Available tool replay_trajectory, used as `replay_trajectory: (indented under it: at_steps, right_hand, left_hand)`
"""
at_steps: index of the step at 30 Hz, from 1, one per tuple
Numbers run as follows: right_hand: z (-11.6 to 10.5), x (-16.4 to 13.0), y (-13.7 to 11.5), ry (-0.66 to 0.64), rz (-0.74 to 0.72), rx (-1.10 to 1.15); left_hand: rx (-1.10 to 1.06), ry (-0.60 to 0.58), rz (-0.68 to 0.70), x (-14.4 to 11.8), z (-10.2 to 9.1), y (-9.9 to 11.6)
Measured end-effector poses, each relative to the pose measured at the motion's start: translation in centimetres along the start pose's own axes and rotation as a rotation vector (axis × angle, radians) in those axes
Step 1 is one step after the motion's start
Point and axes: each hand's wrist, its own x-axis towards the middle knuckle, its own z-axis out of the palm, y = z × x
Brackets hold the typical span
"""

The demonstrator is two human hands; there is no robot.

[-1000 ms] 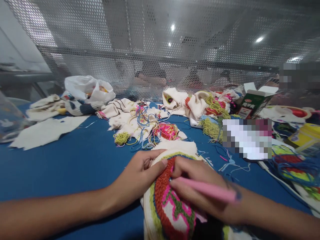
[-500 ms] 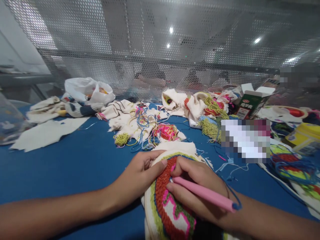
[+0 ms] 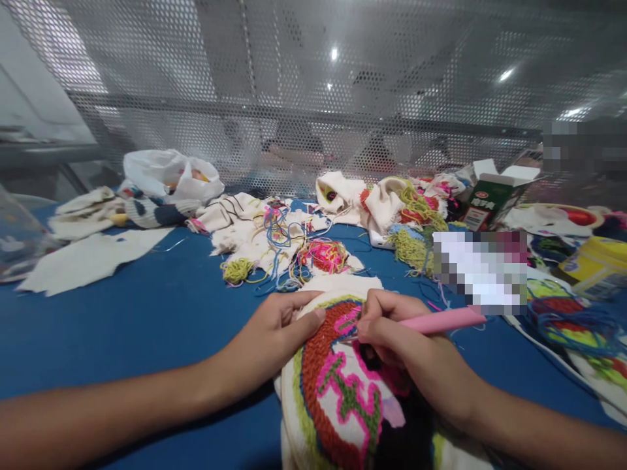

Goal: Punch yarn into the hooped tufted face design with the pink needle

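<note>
An embroidery hoop (image 3: 292, 385) with off-white cloth stands in front of me, worked in looped yarn (image 3: 316, 356): red, with blue, yellow-green, pink, dark green and black areas. My left hand (image 3: 281, 329) is closed on the hoop's upper left edge, thumb on the red stitches and fingers hidden behind. Between the fingers of my right hand (image 3: 406, 333) is a pink punch needle (image 3: 448, 320), its handle pointing right. Its tip is at the cloth beside the red area, below a small pink and green shape. My right hand partly covers the pattern's right side.
A blue tabletop (image 3: 196, 294) carries tangled yarn (image 3: 324, 256), cloth scraps (image 3: 93, 261), a white plastic bag (image 3: 171, 176), a green box (image 3: 494, 202) and a yellow tub (image 3: 600, 264). A white cable (image 3: 543, 352) runs along the right. Behind stands a perforated metal screen (image 3: 294, 72).
My right hand has shifted slightly up and right, and the punch needle's handle has swung up from slanting downward. More of the pattern's middle now shows. My left hand keeps its hold.
</note>
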Motion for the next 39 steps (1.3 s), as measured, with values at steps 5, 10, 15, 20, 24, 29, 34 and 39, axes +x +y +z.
replay_trajectory:
  at_steps: [5,10,15,20,24,29,34,39]
  right_hand:
    - [-0.3,0.5,0.5,0.031,-0.040,0.112]
    - [-0.3,0.4,0.5,0.027,-0.043,0.161]
    - [-0.3,0.4,0.3,0.030,-0.056,0.179]
    - [-0.2,0.6,0.3,0.034,-0.036,0.121]
    - [-0.2,0.6,0.2,0.038,-0.034,0.113]
    - [-0.3,0.5,0.2,0.026,-0.048,0.105]
    - [-0.2,-0.3,0.3,-0.126,-0.029,-0.067]
    - [0.0,-0.3,-0.4,-0.327,-0.028,-0.181]
  left_hand:
    - [-0.038,-0.013,-0.006,0.0,-0.2,-0.2]
    - [-0.017,-0.012,-0.024,0.0,-0.3,-0.3]
    - [-0.029,-0.016,-0.007,0.0,-0.3,-0.3]
    - [-0.013,-0.017,0.008,0.1,-0.2,-0.3]
    - [-0.024,-0.022,0.015,0.1,-0.1,-0.3]
    - [-0.007,-0.022,0.014,0.1,-0.2,-0.3]
    - [0.013,0.022,0.018,0.1,-0.1,-0.3]
    - [0.055,0.046,0.048,0.0,0.0,-0.3]
